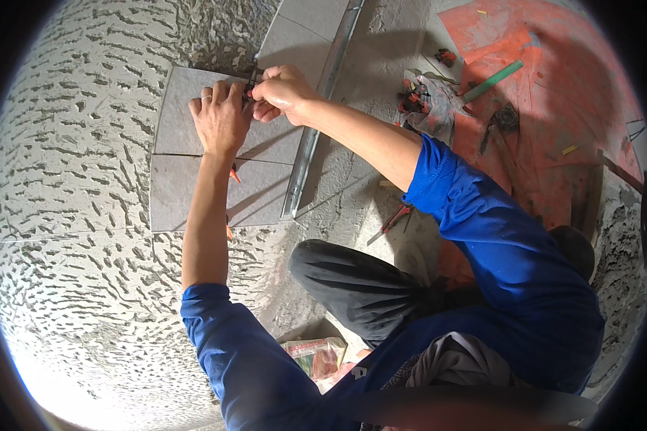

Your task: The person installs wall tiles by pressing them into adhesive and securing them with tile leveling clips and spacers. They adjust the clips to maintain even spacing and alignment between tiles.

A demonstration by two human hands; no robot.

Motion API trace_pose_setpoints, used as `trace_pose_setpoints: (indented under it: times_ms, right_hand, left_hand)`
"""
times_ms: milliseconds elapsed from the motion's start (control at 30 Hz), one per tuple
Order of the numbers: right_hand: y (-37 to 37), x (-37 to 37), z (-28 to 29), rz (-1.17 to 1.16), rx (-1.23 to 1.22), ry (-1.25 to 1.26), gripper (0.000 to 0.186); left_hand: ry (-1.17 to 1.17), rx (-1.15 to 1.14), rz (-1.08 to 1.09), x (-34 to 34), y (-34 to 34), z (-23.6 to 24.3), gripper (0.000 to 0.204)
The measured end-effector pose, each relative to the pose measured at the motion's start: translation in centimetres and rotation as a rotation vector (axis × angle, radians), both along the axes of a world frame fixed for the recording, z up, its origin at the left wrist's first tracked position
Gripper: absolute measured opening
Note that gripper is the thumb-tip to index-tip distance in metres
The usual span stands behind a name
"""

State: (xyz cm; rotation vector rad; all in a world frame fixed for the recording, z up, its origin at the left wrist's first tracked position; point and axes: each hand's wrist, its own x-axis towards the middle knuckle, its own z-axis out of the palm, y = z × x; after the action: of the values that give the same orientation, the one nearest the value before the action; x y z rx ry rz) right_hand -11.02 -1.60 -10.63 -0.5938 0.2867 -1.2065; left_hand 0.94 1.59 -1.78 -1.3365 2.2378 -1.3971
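Grey tiles (171,188) are set against the roughly combed mortar wall, with a thin dark joint between them. My left hand (221,121) rests on the upper tile, fingers bent, its thumb and forefinger closed in towards the tile's right corner. There my right hand (286,92) meets it, pinching a small red-and-black piece (249,90) at the joint. Fingers hide most of that piece, and what the left fingertips hold cannot be made out. Orange wedges (234,174) stick out at the joints beside my left forearm.
A metal edge strip (308,147) runs along the tiles' right side. Red-handled pliers (392,223) lie on the floor near my knee. Farther right, a red sheet (553,100) bears a green tube (493,81) and a trowel-like tool (502,122). A printed bag (315,355) lies below my leg.
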Motion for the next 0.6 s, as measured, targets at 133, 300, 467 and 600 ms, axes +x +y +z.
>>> trace_pose_setpoints:
  times_ms: [133,300,467,600]
  right_hand:
    - [0.0,0.0,0.0,-0.006,-0.009,0.005,0.004]
    - [0.0,0.1,0.1,-0.003,0.014,0.023,0.004]
    - [-0.1,-0.1,0.0,-0.006,0.002,0.023,0.008]
    - [-0.2,-0.1,0.1,0.008,-0.021,0.017,0.008]
  left_hand:
    - [0.041,0.098,-0.066,0.3,-0.3,0.7,0.021]
    - [-0.065,0.322,-0.009,-1.0,-1.6,2.5,0.023]
    - [-0.197,0.488,0.185,-2.4,-3.7,3.9,0.035]
    - [-0.085,0.536,0.157,-2.4,-4.5,4.4,0.033]
